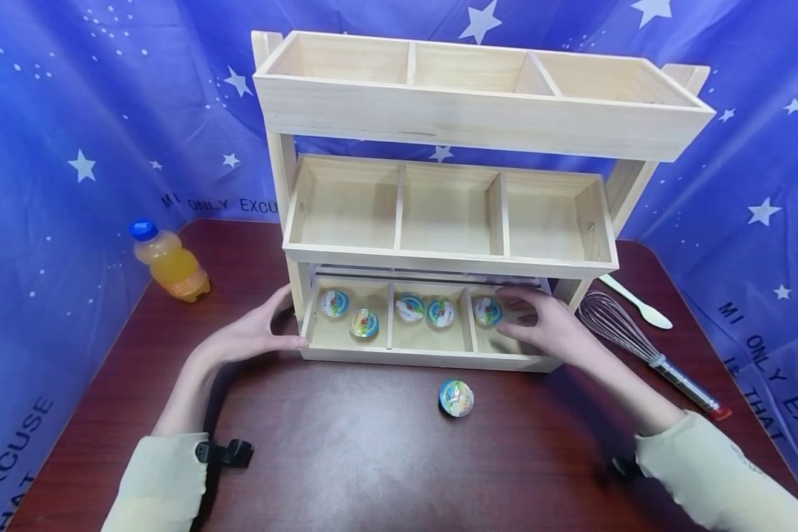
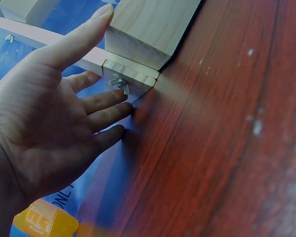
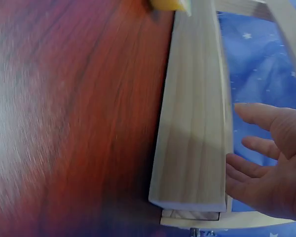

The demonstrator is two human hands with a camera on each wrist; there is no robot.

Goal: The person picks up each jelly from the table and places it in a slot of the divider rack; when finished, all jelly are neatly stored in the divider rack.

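A three-tier wooden shelf (image 1: 432, 362) stands on the table, each tier split into three compartments. In its bottom tier lie small lidded cups: two in the left compartment, such as a cup (image 1: 364, 324); two in the middle, including another cup (image 1: 441, 313); and one cup (image 1: 487, 311) in the right. A further cup (image 1: 456, 398) sits on the table before the shelf. My left hand (image 1: 256, 329) rests its thumb at the bottom tier's left front corner, fingers spread along the side. Over the right compartment, my right hand (image 1: 545, 325) has its fingers parted beside the cup, holding nothing visible.
An orange drink bottle (image 1: 171, 264) with a blue cap stands at the left. Right of the shelf lie a whisk (image 1: 628, 336) and a pale spoon (image 1: 638, 303). The upper tier (image 1: 479, 118) and middle tier (image 1: 452, 255) overhang the bottom one. A blue starry curtain (image 1: 73, 96) surrounds the table.
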